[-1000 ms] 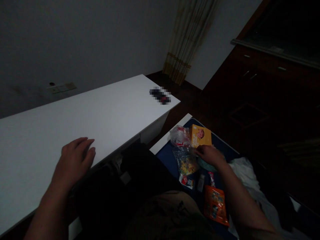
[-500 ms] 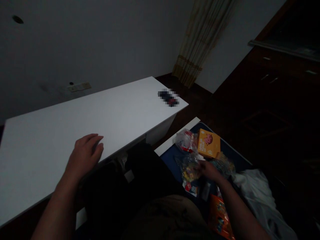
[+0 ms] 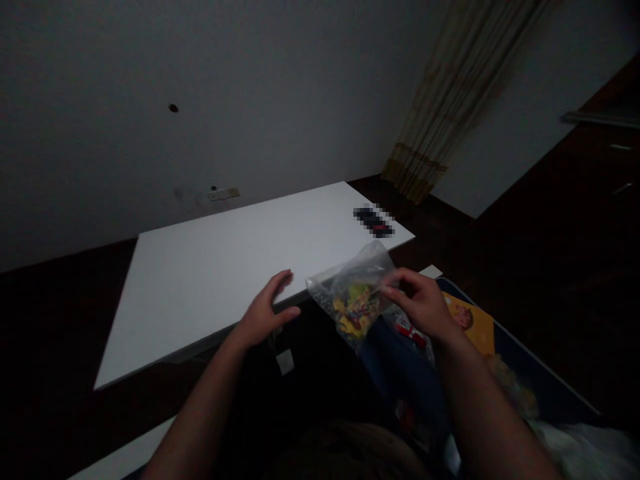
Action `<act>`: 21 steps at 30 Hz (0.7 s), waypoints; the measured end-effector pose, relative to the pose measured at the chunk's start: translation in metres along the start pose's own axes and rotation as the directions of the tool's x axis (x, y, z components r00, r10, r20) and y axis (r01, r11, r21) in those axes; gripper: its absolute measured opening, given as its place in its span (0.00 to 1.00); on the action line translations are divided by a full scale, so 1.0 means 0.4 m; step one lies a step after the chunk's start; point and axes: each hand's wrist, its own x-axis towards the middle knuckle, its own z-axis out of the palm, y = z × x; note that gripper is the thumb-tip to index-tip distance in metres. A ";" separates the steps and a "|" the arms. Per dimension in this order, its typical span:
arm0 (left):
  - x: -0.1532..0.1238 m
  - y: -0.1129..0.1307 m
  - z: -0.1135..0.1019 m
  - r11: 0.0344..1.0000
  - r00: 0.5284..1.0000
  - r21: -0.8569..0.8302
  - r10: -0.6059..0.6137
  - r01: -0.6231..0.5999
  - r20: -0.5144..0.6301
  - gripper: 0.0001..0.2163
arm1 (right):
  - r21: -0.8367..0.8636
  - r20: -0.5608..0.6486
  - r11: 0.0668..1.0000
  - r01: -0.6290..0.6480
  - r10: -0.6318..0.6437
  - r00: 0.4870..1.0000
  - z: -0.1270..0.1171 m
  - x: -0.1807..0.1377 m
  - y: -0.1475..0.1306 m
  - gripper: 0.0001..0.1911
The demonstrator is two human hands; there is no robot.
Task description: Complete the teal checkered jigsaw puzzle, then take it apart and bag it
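Note:
A clear plastic bag (image 3: 357,310) with small yellow, green and other coloured pieces inside hangs in the air near the front edge of the white table (image 3: 225,260). My right hand (image 3: 423,303) pinches the bag's right side between thumb and fingers. To the left of the bag, my left hand (image 3: 265,313) is at the table's front edge with thumb and fingers spread. It holds nothing and stays apart from the bag. What the pieces in the bag are, I cannot make out.
A yellow puzzle box (image 3: 475,323) lies on the blue surface (image 3: 535,353) at right, beside other plastic bags and a whitish cloth or bag (image 3: 585,450). A pixelated dark object (image 3: 374,221) rests at the table's far right corner. A curtain (image 3: 440,127) hangs behind.
My right hand has lifted the bag of coloured pieces from the blue surface towards the table. My left hand has come off the tabletop and opened towards the bag. The view has turned.

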 end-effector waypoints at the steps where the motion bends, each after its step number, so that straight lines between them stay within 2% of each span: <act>1: 0.009 0.006 0.035 0.979 0.999 -0.203 -0.008 0.015 0.033 0.45 | 0.015 -0.022 0.998 0.054 -0.054 0.998 0.051 0.054 -0.028 0.14; 3: 0.037 0.018 0.091 0.853 0.998 -0.519 -0.025 0.050 0.056 0.49 | 0.039 -0.025 0.991 0.131 -0.130 0.991 0.158 0.154 -0.080 0.12; 4: 0.054 0.024 0.110 0.783 0.999 -0.621 -0.046 0.038 0.003 0.47 | 0.037 -0.021 0.988 0.147 -0.146 0.989 0.210 0.197 -0.104 0.11; 6: 0.092 0.035 0.128 0.697 0.983 -0.717 -0.136 0.008 -0.122 0.37 | -0.039 -0.064 0.980 0.194 -0.196 0.979 0.304 0.261 -0.137 0.13; 8: 0.129 0.039 0.127 0.631 0.954 -0.774 -0.195 -0.054 -0.226 0.30 | -0.157 -0.150 0.954 0.254 -0.277 0.949 0.376 0.293 -0.143 0.24; 10: 0.159 0.033 0.116 0.553 0.921 -0.822 -0.236 -0.135 -0.310 0.28 | -0.210 -0.220 0.948 0.239 -0.284 0.933 0.427 0.297 -0.118 0.37; 11: 0.171 0.028 0.110 0.518 0.905 -0.838 -0.255 -0.170 -0.341 0.27 | -0.192 -0.249 0.965 0.177 -0.223 0.943 0.447 0.292 -0.095 0.40; 13: 0.190 0.014 0.106 0.472 0.858 -0.859 -0.339 -0.200 -0.386 0.24 | -0.071 -0.242 0.997 -0.020 0.002 0.970 0.478 0.275 -0.042 0.45; 14: 0.197 0.008 0.107 0.459 0.830 -0.866 -0.392 -0.197 -0.397 0.23 | 0.010 -0.182 0.992 -0.124 0.124 0.976 0.489 0.267 -0.015 0.46; 16: 0.207 -0.001 0.118 0.445 0.788 -0.876 -0.466 -0.184 -0.402 0.20 | 0.158 -0.001 0.938 -0.308 0.313 0.950 0.504 0.257 0.027 0.48; 18: 0.212 -0.003 0.132 0.439 0.778 -0.882 -0.488 -0.173 -0.396 0.17 | 0.223 0.126 0.896 -0.383 0.363 0.923 0.507 0.263 0.049 0.45; 19: 0.212 -0.002 0.138 0.436 0.783 -0.885 -0.487 -0.165 -0.386 0.15 | 0.215 0.147 0.904 -0.369 0.344 0.927 0.503 0.272 0.052 0.41; 21: 0.203 0.000 0.143 0.430 0.801 -0.894 -0.487 -0.128 -0.349 0.12 | 0.107 0.132 0.959 -0.261 0.246 0.960 0.488 0.301 0.046 0.30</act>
